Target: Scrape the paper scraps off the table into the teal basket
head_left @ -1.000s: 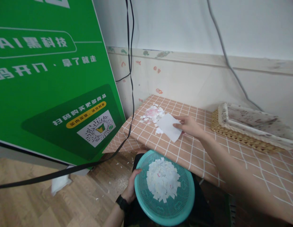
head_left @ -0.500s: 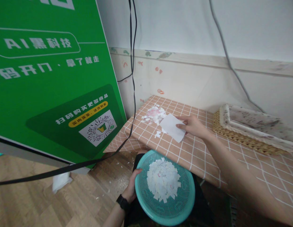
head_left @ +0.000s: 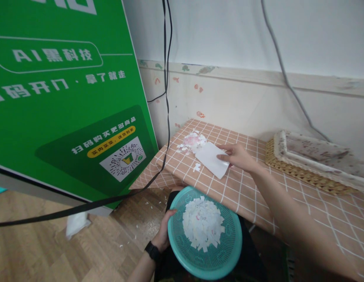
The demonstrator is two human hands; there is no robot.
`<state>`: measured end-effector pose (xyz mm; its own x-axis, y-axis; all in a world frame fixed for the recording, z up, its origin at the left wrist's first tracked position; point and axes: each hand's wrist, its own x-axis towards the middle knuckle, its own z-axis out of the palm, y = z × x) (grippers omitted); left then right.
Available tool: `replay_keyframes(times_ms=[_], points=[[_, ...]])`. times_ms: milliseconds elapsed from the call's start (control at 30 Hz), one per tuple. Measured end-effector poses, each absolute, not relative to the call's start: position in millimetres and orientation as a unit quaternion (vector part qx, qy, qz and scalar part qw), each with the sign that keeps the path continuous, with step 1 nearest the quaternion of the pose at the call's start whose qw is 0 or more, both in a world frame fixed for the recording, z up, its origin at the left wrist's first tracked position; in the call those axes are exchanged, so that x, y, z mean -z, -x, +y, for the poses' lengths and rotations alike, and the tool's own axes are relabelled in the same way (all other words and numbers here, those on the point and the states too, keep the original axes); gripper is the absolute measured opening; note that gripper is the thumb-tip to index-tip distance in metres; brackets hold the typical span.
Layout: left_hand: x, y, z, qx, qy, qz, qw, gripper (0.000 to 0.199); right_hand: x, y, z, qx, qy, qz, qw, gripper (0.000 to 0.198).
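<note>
My left hand [head_left: 164, 232] grips the left rim of a teal plastic colander [head_left: 233, 250], thumb over the edge, the other fingers hidden beneath. A heap of white paper scraps [head_left: 202, 223] fills its middle, and it rests over my lap below the table edge. In my right hand [head_left: 236, 156] a white card [head_left: 212, 159] is pinched between thumb and fingers, held low over the tablecloth [head_left: 249, 188]. The card's far left edge meets a pile of torn paper bits [head_left: 193, 140], some pinkish. A few loose bits [head_left: 196, 167] lie nearer the table's front edge.
A woven basket with a cloth liner [head_left: 311, 168] stands on the table's right. At left rises a large green cabinet [head_left: 67, 98] with white lettering. A black cable [head_left: 167, 105] hangs in front of the table corner. A white bag [head_left: 77, 225] lies on the wooden floor.
The card has shifted slightly left and lower, its edge now against the paper pile. The colander and my left hand have stayed put. The view has turned a little.
</note>
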<state>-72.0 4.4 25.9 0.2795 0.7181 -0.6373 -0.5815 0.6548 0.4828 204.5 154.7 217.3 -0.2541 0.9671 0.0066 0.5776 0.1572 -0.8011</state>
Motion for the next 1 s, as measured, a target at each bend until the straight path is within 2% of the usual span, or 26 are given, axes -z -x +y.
replay_keyframes(times_ms=[167,267,400,500,633,1000], points=[[-34,77,6,-0.412,-0.067,0.436,0.797,0.028,-220,-200,150,-0.373,0.516,-0.724,0.267,0.045],[-42,88,8,-0.426,-0.073,0.446,0.784,0.023,-221,-198,147,-0.379,0.524,-0.711,0.276,0.05],[-55,104,10,-0.444,-0.078,0.46,0.765,0.021,-221,-198,146,-0.408,0.509,-0.721,0.235,0.051],[-67,113,10,-0.445,-0.075,0.464,0.762,0.019,-221,-204,146,-0.409,0.508,-0.72,0.236,0.051],[-85,120,10,-0.448,-0.084,0.458,0.764,0.019,-219,-209,143,-0.394,0.525,-0.709,0.257,0.052],[-103,121,14,-0.45,-0.079,0.425,0.782,0.025,-210,-199,141,-0.351,0.522,-0.743,0.23,0.049]])
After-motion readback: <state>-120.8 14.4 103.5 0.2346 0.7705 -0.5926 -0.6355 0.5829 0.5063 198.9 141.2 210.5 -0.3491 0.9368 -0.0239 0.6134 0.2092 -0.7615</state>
